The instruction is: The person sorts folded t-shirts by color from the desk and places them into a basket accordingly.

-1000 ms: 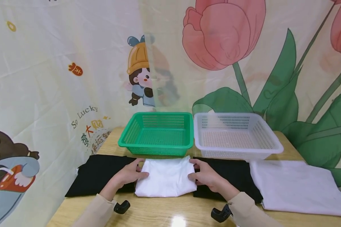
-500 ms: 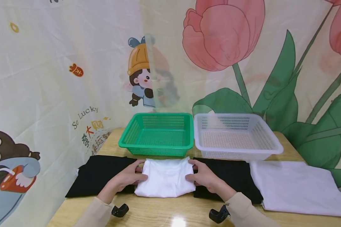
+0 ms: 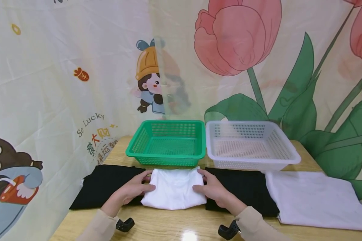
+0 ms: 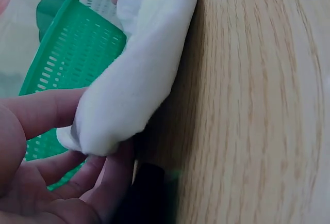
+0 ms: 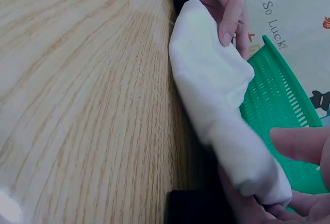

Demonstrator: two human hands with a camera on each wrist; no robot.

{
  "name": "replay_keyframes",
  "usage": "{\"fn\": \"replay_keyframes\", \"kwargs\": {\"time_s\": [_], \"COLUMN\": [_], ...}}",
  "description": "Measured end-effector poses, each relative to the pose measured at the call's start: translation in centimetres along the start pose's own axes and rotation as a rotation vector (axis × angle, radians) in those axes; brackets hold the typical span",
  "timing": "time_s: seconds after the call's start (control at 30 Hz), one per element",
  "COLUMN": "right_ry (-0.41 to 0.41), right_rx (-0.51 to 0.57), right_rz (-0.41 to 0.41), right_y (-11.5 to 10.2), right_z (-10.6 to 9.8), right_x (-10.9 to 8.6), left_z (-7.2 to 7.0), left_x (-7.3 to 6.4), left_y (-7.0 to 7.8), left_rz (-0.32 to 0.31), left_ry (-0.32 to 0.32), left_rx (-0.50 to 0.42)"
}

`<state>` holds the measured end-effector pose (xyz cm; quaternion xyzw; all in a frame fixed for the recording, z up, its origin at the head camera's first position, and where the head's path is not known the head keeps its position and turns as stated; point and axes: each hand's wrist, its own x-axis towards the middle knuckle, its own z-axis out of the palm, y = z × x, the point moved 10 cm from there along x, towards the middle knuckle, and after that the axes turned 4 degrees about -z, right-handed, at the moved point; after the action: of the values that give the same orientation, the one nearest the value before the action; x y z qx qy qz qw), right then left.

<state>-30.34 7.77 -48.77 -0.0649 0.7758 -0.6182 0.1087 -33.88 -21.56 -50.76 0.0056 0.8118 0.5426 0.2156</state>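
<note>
In the head view a folded white cloth [image 3: 175, 190] lies at the middle of the table's front part, between two folded black cloths. My left hand [image 3: 132, 189] grips its left edge, thumb on top and fingers tucked below, as the left wrist view shows with the white cloth [image 4: 134, 79] bulging over them. At the opposite edge my right hand [image 3: 215, 189] holds the cloth, fingers underneath and thumb over the top. The right wrist view shows the cloth [image 5: 216, 105] raised in a soft roll, its underside shaded above the wood.
A green basket [image 3: 166, 160] and a white basket [image 3: 253, 164] stand side by side behind the cloths. One black cloth [image 3: 105, 184] lies left, another black cloth [image 3: 244, 190] right. Farther right is a larger white cloth [image 3: 319, 201]. A printed curtain [image 3: 108, 50] hangs behind the table [image 3: 157, 224].
The white cloth has shifted slightly left with both hands. My right hand has come a little farther inward over its edge. The baskets and other cloths have not moved.
</note>
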Motion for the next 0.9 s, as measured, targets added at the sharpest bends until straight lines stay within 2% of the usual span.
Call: {"fn": "replay_keyframes", "kwargs": {"time_s": [0.17,0.3,0.53,0.7,0.8,0.9], "right_ry": [0.001,-0.005,-0.073,-0.114,-0.134,-0.106], "right_rx": [-0.043,-0.021,0.058,0.163,0.200,0.191], "right_rz": [-0.021,-0.050,-0.108,-0.118,-0.128,-0.146], "right_y": [-0.1,-0.8,-3.4,-5.7,-7.3,-8.8], "right_z": [0.3,0.4,0.5,0.7,0.9,0.5], "right_x": [0.0,-0.3,-0.8,-1.5,-1.8,-1.2], "left_z": [-0.4,-1.2,-2.6,-3.9,-4.9,-6.1], "left_x": [-0.3,-1.3,-3.2,-4.8,-5.7,-5.8], "left_y": [-0.1,0.7,4.5,6.8,8.2,9.8], "left_rz": [-0.002,0.020,0.102,0.151,0.184,0.218], "left_ry": [-0.003,-0.019,-0.092,-0.134,-0.135,-0.106], "left_rx": [-0.031,-0.028,-0.008,0.021,0.042,0.057]}}
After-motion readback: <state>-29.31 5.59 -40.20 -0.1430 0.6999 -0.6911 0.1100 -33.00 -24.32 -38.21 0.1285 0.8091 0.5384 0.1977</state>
